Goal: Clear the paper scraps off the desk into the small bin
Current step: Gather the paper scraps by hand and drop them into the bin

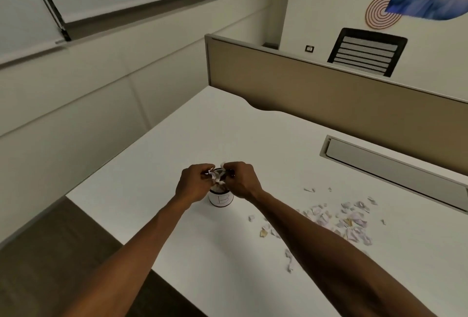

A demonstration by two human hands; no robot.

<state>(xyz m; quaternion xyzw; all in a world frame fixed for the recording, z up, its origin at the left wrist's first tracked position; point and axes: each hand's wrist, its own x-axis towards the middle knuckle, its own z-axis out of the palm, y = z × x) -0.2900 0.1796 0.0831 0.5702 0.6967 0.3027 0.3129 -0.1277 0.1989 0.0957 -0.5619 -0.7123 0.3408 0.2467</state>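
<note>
With my left hand (193, 183) and right hand (240, 180) both pinching crumpled scraps (216, 175) right over the small bin (220, 199), I should release low so nothing flutters onto the desk (202, 126).

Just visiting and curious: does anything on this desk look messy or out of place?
Yes. Torn paper scraps lie strewn over the white desk, right of the small bin. Both hands hold a crumpled wad above it.

You have one view only, from the head, looking forward and steeply down across the white desk (228, 124). The desk's near left corner sits low in frame, your forearms reaching in from below. Beyond the desk the view takes in the tan partition (316, 88), the wall and a chair back (367, 52).
</note>
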